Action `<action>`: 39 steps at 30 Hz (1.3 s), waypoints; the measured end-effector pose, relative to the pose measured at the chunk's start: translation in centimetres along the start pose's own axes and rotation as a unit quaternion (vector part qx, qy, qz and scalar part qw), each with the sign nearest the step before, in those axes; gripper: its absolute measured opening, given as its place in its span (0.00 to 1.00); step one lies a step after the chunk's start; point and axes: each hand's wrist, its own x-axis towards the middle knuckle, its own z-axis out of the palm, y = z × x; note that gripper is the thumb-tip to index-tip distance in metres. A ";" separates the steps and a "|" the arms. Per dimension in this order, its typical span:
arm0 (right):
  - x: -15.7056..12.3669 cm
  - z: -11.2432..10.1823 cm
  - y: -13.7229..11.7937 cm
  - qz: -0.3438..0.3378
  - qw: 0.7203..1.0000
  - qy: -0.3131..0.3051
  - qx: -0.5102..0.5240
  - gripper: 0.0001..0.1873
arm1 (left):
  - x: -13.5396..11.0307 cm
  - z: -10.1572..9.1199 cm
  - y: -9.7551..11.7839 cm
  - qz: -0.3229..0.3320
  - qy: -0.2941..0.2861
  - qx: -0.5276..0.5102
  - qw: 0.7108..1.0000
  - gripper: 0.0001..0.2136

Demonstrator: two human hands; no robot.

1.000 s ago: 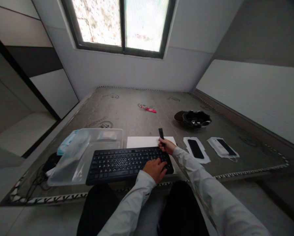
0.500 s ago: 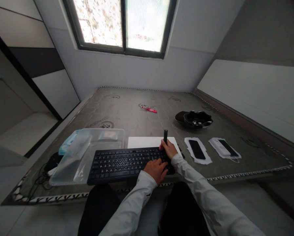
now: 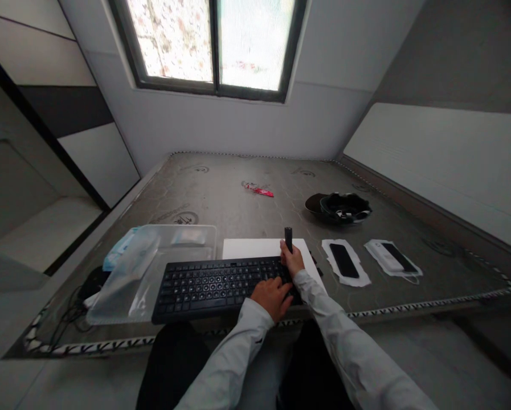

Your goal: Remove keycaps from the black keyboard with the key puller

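Note:
A black keyboard (image 3: pixel 212 287) lies in front of me, its right part overlapping a white sheet (image 3: pixel 255 247). Fingers apart, my left hand (image 3: pixel 271 297) rests palm down on the keyboard's right portion near its front edge. Just beyond it, my right hand (image 3: pixel 294 260) is closed around an upright black stick-like handle (image 3: pixel 288 239). The handle's lower end is hidden by my hand, so its exact kind is unclear. Both hands cover part of the keys at the right end.
Left of the keyboard sits a clear plastic tray (image 3: pixel 210 230), with a blue packet (image 3: pixel 121 249) and dark cables (image 3: pixel 67 313). To the right lie a black phone (image 3: pixel 344 260) on white cloth and another dark device (image 3: pixel 399 257). Farther back are a cap (image 3: pixel 340 208) and a red packet (image 3: pixel 261 192).
My right hand and the handle have shifted slightly, with the forearm swinging a little inward. My left hand stays in nearly the same place on the keyboard.

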 end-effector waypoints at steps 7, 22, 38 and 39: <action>-0.9 0.0 0.9 -0.056 0.989 0.044 -0.127 0.28 | 0.0 -0.3 0.1 -0.001 -0.014 -0.001 1.000 0.12; -2.1 0.3 -0.8 -0.100 0.968 0.091 -0.211 0.27 | 0.8 1.1 -0.6 -0.119 0.094 -0.159 0.975 0.14; -1.3 0.1 0.4 -0.049 0.983 0.154 -0.086 0.26 | 1.0 1.4 -0.4 -0.124 0.013 -0.049 0.991 0.23; -0.9 0.0 0.4 -0.032 0.988 0.148 -0.022 0.26 | 0.9 1.5 -0.5 -0.122 0.016 -0.049 0.991 0.23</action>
